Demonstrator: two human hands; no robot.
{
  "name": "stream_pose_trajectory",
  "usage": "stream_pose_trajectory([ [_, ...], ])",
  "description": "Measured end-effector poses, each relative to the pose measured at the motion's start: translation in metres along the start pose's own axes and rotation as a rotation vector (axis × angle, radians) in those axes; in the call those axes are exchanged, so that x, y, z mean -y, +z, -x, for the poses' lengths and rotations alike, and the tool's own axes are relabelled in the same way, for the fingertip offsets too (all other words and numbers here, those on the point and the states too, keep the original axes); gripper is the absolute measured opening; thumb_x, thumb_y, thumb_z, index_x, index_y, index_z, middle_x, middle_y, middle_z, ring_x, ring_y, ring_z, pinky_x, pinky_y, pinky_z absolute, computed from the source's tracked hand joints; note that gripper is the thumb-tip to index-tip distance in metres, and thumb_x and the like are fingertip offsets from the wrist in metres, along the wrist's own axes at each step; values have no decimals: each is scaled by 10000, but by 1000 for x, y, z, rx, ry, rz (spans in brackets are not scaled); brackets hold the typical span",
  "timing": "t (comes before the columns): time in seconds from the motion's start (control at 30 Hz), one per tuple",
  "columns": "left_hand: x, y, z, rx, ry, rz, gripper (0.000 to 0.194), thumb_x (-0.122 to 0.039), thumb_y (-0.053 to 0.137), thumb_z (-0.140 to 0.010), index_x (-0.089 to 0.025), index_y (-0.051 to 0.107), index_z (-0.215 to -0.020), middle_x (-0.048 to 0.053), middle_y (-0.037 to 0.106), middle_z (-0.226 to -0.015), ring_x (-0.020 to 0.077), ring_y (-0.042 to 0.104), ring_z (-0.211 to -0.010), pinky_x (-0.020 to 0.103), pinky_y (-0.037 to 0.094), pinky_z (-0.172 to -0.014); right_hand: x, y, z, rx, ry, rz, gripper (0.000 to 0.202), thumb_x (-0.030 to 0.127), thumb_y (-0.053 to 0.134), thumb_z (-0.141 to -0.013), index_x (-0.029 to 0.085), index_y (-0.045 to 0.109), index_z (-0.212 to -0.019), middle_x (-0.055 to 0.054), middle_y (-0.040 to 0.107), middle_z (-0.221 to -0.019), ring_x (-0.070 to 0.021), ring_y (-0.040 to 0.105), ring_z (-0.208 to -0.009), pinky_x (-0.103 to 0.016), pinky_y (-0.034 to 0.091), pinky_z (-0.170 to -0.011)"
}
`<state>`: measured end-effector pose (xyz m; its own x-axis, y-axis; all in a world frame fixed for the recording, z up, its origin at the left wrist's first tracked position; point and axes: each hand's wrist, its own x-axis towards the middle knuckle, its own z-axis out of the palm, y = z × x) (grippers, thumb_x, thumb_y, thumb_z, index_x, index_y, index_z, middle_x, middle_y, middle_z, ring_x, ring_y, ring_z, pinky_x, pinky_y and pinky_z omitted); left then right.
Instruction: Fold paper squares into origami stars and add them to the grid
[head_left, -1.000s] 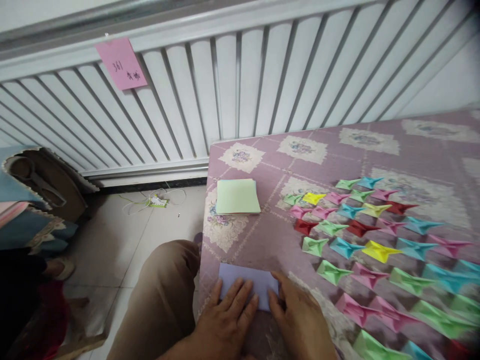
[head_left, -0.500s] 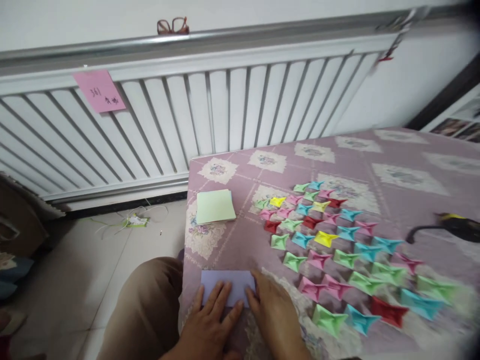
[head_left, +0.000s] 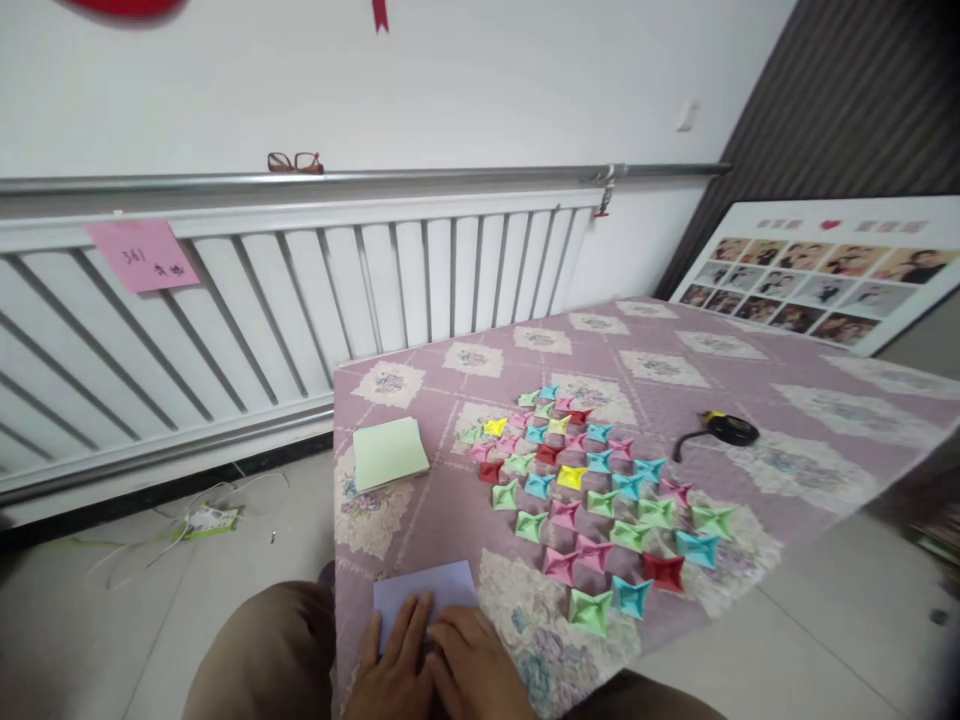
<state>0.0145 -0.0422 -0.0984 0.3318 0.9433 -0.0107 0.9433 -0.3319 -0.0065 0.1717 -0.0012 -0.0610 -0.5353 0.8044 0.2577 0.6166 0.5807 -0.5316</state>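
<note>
At the far left a pink sticky note hangs on the white radiator, and a stack of pale green paper sheets lies at the left of the flowered tablecloth. Near the table's left corner, the left hand lies palm down, fingers straight and slightly parted, pressing on a purple paper sheet. The sheet reaches out to the far side of both hands, its longer visible edge running left to right; its near edge is covered. The right hand is bent over the sheet's near right part, its fingertips close beside the left hand; whether they pinch paper cannot be told. To the right stand rows of folded paper pieces, then a coiled black cord. Half a second ago the right hand was at the sheet's right edge; now it has moved inward, baring the far right corner.
</note>
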Motion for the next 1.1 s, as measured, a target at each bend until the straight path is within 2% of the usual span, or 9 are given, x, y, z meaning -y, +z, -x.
stream_pose_trajectory([
  [0.1, -3, -3, -2, 5, 49, 11, 477, -206, 440, -898, -341, 459, -1356, 65, 354, -1477, 273, 366, -1334, 503, 359, -1015, 2, -13, -1, -28, 27, -39, 247, 90, 536, -795, 238, 612, -978, -15, 642, -1026, -168, 581, -952, -278, 448, -882],
  [0.23, -1, 0, -2, -66, 5, -39, 486, -198, 390, -918, -338, 422, -1382, 72, 380, -1463, 272, 396, -1316, 498, 382, -992, 5, -16, -2, -80, 75, -76, 244, 50, 474, -816, 222, 612, -920, -19, 634, -948, -156, 584, -891, -265, 455, -833],
  [0.3, 8, 5, -1, -114, 51, -58, 487, -237, 410, -921, -341, 398, -1396, 70, 415, -1442, 267, 434, -1289, 455, 409, -968, 7, -16, -2, -98, 84, -73, 238, 39, 470, -812, 218, 609, -883, -15, 630, -911, -154, 583, -866, -260, 456, -810],
  [0.37, 20, 10, 1, -176, 186, -75, 512, -309, 449, -918, -350, 350, -1419, 58, 475, -1402, 243, 493, -1237, 376, 445, -919, 8, -16, -2, -119, 77, -57, 235, 35, 466, -815, 216, 606, -870, -11, 627, -894, -154, 581, -852, -258, 454, -795],
  [0.5, 48, 14, 7, -379, 298, -141, 581, -430, 461, -923, -333, 254, -1458, 35, 530, -1357, 197, 519, -1193, 299, 444, -893, 12, -15, -4, -143, 97, 3, 223, 34, 459, -826, 211, 595, -827, -11, 620, -864, -156, 576, -824, -255, 450, -754],
  [0.63, 68, 12, 19, -438, 328, -126, 589, -537, 465, -898, -398, 273, -1437, -29, 581, -1302, 175, 541, -1145, 265, 433, -889, 21, -9, -8, -155, 203, 70, 168, 43, 548, -784, 207, 584, -778, -17, 611, -874, -174, 568, -849, -268, 446, -761],
  [0.8, 82, 16, 31, -456, 315, -145, 558, -497, 486, -886, -440, 309, -1413, -55, 603, -1267, 180, 552, -1125, 262, 434, -888, 41, 2, -13, -148, 349, 191, 148, 154, 684, -716, 221, 623, -833, -47, 608, -946, -245, 549, -910, -358, 442, -805],
  [0.93, 82, 14, 34, -530, 350, -237, 491, -442, 493, -878, -371, 441, -1361, -36, 607, -1261, 181, 536, -1135, 258, 457, -858, 47, 3, -15, -135, 414, 207, 184, 217, 699, -723, 227, 634, -894, -57, 601, -977, -260, 532, -948, -373, 413, -830],
  [1.1, 68, -1, 37, -552, 308, -210, 439, -289, 525, -826, -287, 547, -1265, 8, 571, -1304, 210, 518, -1153, 299, 453, -890, 34, -11, -10, -140, 419, 178, 174, 256, 737, -712, 248, 622, -843, -20, 602, -936, -225, 529, -926, -322, 364, -796],
])
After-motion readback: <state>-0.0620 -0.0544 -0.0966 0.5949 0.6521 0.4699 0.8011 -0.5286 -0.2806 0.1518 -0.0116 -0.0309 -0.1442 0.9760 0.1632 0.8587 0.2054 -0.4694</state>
